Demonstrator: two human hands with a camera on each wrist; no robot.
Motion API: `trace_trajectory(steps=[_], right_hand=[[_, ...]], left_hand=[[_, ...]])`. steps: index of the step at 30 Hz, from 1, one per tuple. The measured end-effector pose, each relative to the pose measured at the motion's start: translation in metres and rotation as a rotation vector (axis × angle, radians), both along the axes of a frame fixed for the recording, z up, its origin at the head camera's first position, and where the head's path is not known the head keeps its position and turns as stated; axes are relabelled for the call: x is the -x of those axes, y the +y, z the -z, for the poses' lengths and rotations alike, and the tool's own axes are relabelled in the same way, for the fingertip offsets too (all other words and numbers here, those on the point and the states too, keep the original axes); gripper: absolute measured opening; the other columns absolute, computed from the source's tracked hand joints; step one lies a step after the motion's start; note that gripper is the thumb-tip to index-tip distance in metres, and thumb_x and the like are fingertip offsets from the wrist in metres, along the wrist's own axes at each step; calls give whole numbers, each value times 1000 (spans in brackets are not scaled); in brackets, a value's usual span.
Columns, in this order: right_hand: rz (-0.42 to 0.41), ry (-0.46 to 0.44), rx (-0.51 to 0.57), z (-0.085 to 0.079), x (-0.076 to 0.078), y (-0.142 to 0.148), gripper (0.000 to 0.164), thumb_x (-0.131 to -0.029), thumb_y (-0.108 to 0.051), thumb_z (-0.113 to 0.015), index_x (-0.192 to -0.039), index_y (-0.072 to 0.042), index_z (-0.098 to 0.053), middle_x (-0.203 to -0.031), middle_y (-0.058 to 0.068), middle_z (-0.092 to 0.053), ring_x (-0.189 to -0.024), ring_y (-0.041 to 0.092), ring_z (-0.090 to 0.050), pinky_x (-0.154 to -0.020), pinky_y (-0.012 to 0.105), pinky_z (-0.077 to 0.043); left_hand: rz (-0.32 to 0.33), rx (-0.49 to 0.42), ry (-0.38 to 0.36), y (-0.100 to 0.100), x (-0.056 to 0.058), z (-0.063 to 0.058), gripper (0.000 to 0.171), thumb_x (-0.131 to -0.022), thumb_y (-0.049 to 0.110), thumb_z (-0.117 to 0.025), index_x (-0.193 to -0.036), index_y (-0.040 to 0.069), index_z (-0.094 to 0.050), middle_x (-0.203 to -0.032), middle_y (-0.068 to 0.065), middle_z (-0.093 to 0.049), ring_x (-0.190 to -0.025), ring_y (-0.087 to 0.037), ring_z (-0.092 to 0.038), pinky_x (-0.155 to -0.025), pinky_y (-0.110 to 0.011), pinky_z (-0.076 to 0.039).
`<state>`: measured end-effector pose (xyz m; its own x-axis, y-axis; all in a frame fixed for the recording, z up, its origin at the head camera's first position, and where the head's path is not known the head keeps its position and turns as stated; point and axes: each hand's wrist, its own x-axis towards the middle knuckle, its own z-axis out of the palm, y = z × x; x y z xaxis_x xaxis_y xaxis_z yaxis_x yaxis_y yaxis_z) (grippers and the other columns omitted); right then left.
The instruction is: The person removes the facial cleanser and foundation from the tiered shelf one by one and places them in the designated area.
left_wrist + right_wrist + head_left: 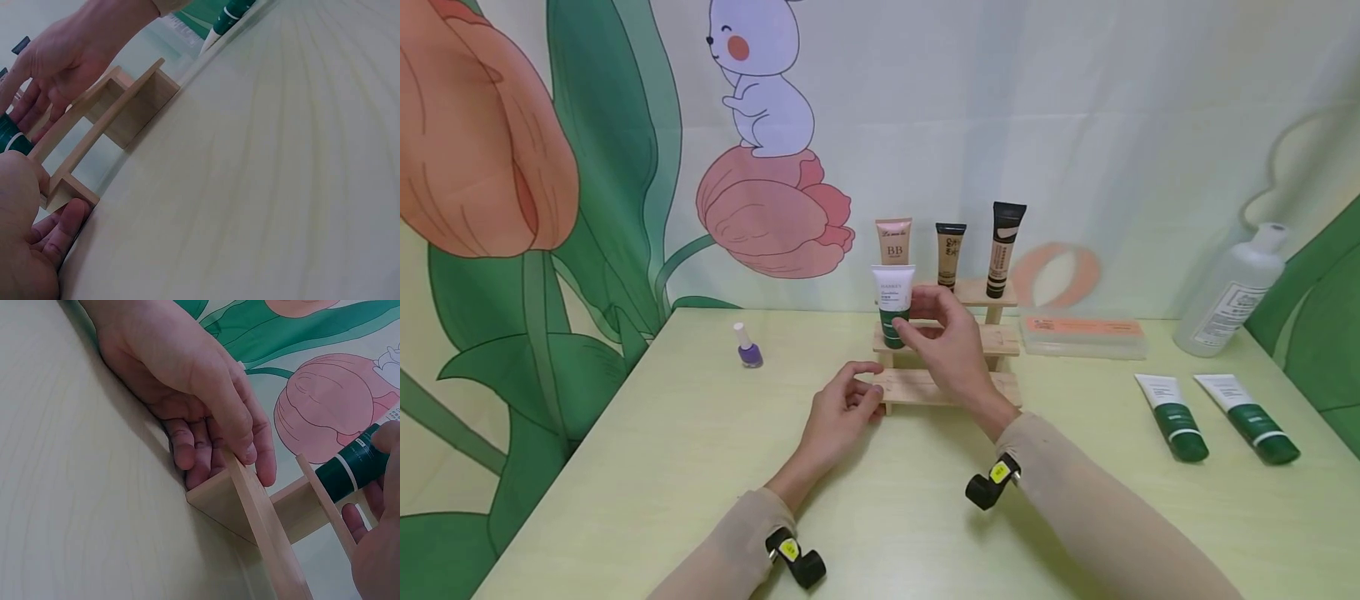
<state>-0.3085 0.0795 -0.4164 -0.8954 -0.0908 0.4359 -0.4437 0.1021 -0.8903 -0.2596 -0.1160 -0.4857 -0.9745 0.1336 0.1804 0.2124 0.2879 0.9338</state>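
Note:
A small three-tier wooden display rack stands on the table. My right hand pinches a white and green squeeze tube near its cap, at the left of the middle tier. In the right wrist view the tube's green cap end is right at that tier's surface. At the rack's lower left end, my left hand grips the bottom tier, its fingers curled about the end board. Standing on the top tier are a pinkish BB tube, a gold tube and a black-topped beige tube.
Two more white and green tubes lie on the table at the right. Behind them are a large white bottle and a flat clear case. A purple nail polish bottle stands at the left. A printed curtain hangs behind.

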Motion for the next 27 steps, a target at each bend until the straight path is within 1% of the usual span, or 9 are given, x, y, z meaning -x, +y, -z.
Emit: trace_trajectory(steps=[9,18,22,27], right_hand=[[2,-2,-17,-2,2,-4,44,-103,-14,-83,-141,-10,-64,-130,9,-73,-120,26,-70,-106,57,-58],[5,-5,-13,1,5,-3,42,-103,-13,-83,-140,-9,-63,-129,10,-73,-118,26,-70,-105,57,-58],[16,-1,-13,0,3,-2,43,-103,-12,-83,-140,-9,-63,-129,9,-73,-118,24,-70,-104,56,-59],[31,11,-15,-6,-2,2,44,-102,-12,-83,-141,-9,-63,-130,9,-72,-119,23,-70,-103,53,-60]], left_hand=[[-6,3,-3,-1,0,-1,29,-113,14,-67,-141,18,-68,-100,-8,-80,-85,-20,-75,-79,-26,-62],[-5,5,-1,0,1,1,29,-113,14,-67,-141,17,-68,-98,-7,-79,-82,-19,-74,-78,-25,-60],[-2,8,3,0,1,2,29,-113,14,-67,-141,18,-68,-98,-7,-80,-82,-18,-74,-78,-25,-60],[3,-5,12,0,1,2,29,-112,13,-67,-141,16,-68,-98,-9,-80,-82,-19,-75,-77,-25,-61]])
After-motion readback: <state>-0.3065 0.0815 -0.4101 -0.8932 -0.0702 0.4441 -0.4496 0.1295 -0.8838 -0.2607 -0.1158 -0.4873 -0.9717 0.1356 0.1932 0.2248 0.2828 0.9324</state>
